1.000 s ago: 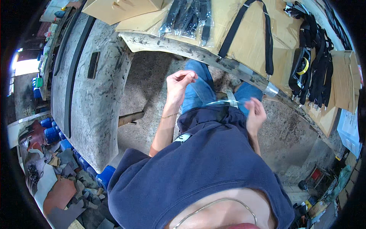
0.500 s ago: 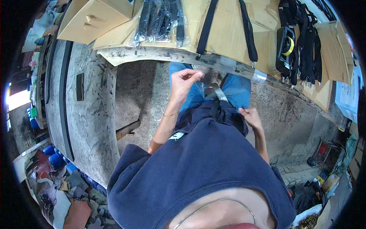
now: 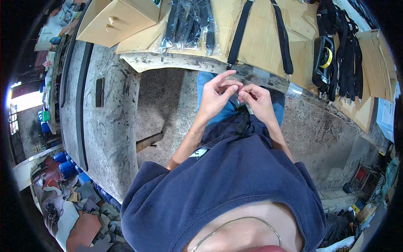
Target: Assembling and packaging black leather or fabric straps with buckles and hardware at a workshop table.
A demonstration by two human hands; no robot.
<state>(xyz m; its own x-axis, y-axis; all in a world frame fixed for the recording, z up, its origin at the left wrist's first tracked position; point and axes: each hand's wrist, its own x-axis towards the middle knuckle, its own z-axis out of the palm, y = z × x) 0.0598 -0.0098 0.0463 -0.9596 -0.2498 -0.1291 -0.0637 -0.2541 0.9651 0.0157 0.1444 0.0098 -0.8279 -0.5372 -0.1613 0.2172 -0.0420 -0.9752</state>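
Note:
In front of my lap, my left hand [image 3: 213, 98] and my right hand [image 3: 260, 103] meet with their fingertips almost touching. My left thumb and forefinger are pinched on what looks like clear plastic film [image 3: 236, 102], hard to see against my jeans. The right thumb and forefinger pinch at the same spot, mostly covering what is between them. Just beyond the hands, two black elastic straps [image 3: 240, 35] with metal clips lie over cardboard, their clip ends at the table's near edge. Packed black straps in clear bags [image 3: 189, 27] lie to their left.
A black tape dispenser [image 3: 321, 67] with a yellow-rimmed roll sits right on the table, beside a bunch of black straps [image 3: 349, 63]. An open cardboard box [image 3: 113, 23] stands far left. A grey worn bench [image 3: 111, 134] runs along my left, with leather scraps [image 3: 84, 227] below.
My right hand has come up and left from beside my hip to meet the left hand. The left hand has shifted slightly down, and the whole view has swung a little.

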